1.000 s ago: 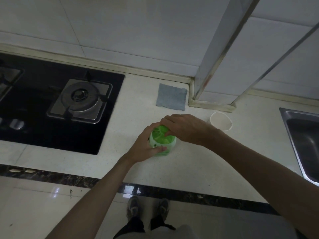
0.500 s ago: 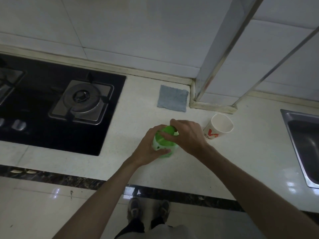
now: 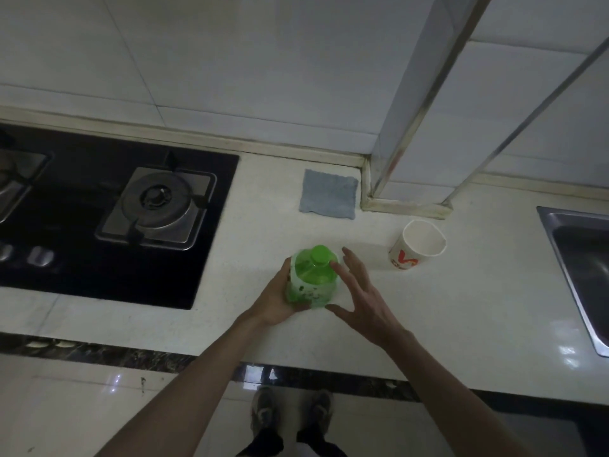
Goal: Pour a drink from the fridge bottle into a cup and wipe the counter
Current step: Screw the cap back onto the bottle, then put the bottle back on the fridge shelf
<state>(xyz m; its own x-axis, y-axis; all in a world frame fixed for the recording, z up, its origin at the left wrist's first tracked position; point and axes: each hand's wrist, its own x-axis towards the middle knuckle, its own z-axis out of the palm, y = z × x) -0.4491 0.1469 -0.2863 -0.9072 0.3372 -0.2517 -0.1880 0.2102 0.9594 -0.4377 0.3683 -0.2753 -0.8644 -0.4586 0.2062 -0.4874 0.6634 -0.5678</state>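
left hand (image 3: 275, 303) grips the bottle (image 3: 313, 282); right hand (image 3: 364, 300) beside it, fingers spread and straight

My left hand (image 3: 273, 301) grips the bottle (image 3: 313, 278), its fingers hidden behind the far side. Right of the bottle, the sink (image 3: 557, 245) is cut off by the frame edge; left of the bottle, the stove (image 3: 82, 275) too. I can't read the bottle's print.

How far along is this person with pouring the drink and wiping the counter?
Done: the green bottle stands out on the counter. In hand: the left hand grips the bottle, and the right hand is open beside it; the cap looks still on. Left: uncapping, pouring into the paper cup, which looks empty, then wiping with the grey cloth lying flat by the wall.
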